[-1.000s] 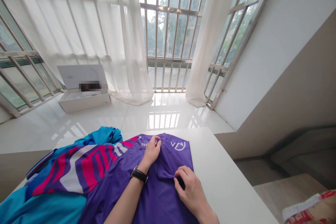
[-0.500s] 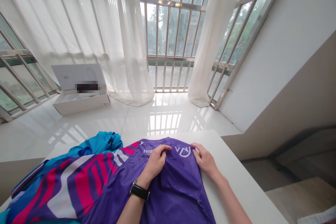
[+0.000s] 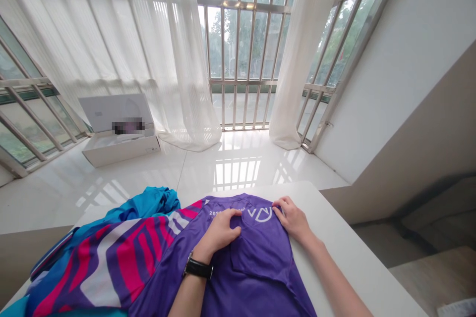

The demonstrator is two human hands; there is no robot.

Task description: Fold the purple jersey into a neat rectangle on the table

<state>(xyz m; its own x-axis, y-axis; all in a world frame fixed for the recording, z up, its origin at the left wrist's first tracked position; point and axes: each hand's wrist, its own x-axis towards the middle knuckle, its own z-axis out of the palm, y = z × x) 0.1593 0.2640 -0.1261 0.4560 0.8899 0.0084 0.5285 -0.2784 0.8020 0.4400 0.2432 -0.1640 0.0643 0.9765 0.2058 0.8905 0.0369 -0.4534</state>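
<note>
Moved up from the lower fold since the earlier frame, the right hand (image 3: pixel 292 218) now sits at the far edge of the purple jersey (image 3: pixel 260 277), fingers curled over the cloth — whether they pinch it or merely rest there, the view cannot tell. Left hand (image 3: pixel 219 232) lies palm-down and open on the jersey, unclenched, near the top edge; a black wristwatch (image 3: pixel 198 268) circles its wrist. Jersey lies flat on a white table (image 3: pixel 353 257), one panel turned over into a flap (image 3: pixel 260 252) — a smoother, more settled fold, its lower edge free of either hand. Printed in white near the top: a round logo (image 3: pixel 259 215) with angular letters, not surely legible, and small text beginning "202" (image 3: pixel 215 213), the rest hidden by the left hand. To the left, blue-and-magenta patterned cloth (image 3: pixel 126 257) adjoins the jersey. Beyond, on the glossy tile floor (image 3: pixel 238 168), an open white box (image 3: pixel 121 156) stands by sheer curtains (image 3: pixel 189 59); a patch on it is blurred out.
</note>
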